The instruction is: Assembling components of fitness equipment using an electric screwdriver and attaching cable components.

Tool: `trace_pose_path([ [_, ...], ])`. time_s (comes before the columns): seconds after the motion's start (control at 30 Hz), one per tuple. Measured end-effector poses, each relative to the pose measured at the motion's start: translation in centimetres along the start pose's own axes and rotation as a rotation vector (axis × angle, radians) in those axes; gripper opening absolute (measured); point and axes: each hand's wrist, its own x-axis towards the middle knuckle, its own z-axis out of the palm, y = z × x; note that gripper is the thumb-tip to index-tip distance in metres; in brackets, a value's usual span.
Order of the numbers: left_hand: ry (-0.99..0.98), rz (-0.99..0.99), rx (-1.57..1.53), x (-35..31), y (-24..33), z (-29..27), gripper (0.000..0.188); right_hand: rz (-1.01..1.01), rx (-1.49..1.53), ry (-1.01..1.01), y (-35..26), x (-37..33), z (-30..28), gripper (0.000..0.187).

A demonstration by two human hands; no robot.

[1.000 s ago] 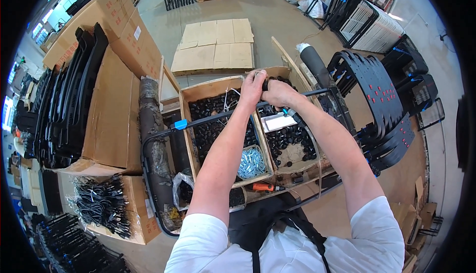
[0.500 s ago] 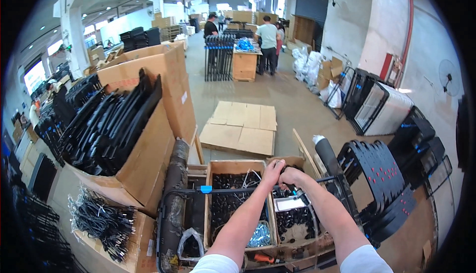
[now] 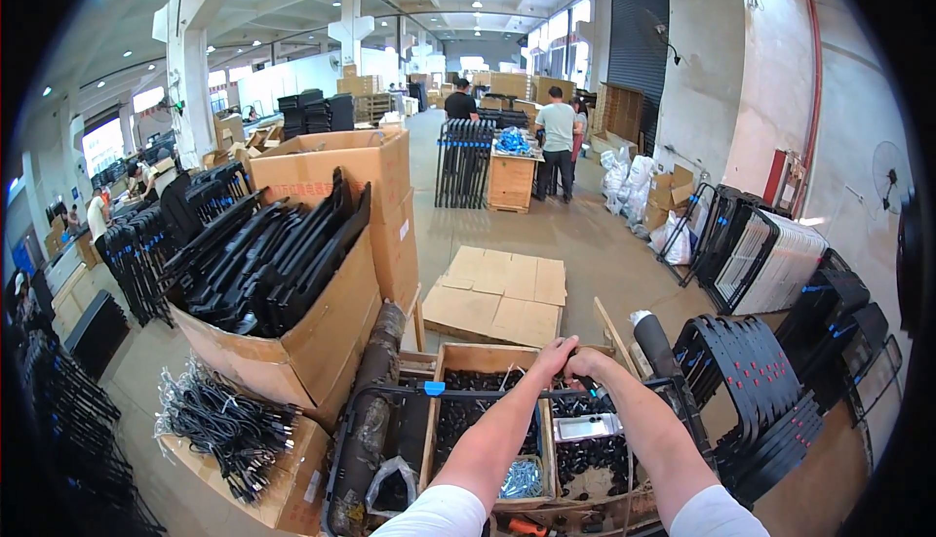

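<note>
Side by side above the wooden parts boxes, my left hand [image 3: 554,358] and my right hand [image 3: 588,365] nearly touch. My right fingers are wrapped round a dark handheld tool [image 3: 592,387] with a light-blue band, mostly covered by the hand. The left fingers are closed, and what they hold is hidden. Beneath my forearms a black tubular frame [image 3: 390,390] spans the boxes, with a blue clip [image 3: 434,389] on its far bar. Small black parts [image 3: 478,418] fill the wooden box [image 3: 427,439]; silver screws [image 3: 523,478] sit in its near corner.
To the left stand a carton [image 3: 322,361] of black bars and a bundle of black cables [image 3: 229,425]. Flattened cardboard [image 3: 502,293] lies ahead on the floor. Curved black panels [image 3: 741,371] stand at right. Co-workers [image 3: 557,132] stand around a far table.
The view has tilted up and shifted, so the scene sits lower and further right. Both hands stay close together over the boxes, the right still round the tool.
</note>
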Motion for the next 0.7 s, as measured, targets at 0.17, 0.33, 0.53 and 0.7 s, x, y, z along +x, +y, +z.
trace_pose_path([
  [0.17,-0.084,0.2,0.034,-3.4,1.7,1.6,0.042,-0.184,-0.081,0.21,0.2,-5.6,0.3,0.012],
  [0.33,-0.316,0.274,0.015,-10.0,0.4,4.6,0.037,0.024,-0.467,0.255,1.1,-17.4,1.7,0.027],
  [0.53,-0.402,0.046,-0.164,-21.2,-3.9,10.7,0.031,0.103,-0.474,0.204,9.0,-27.5,5.1,0.044],
  [0.7,-0.431,-0.031,-0.191,-30.4,-4.7,14.3,0.026,0.235,-0.439,0.134,10.0,-37.1,8.0,0.042],
])
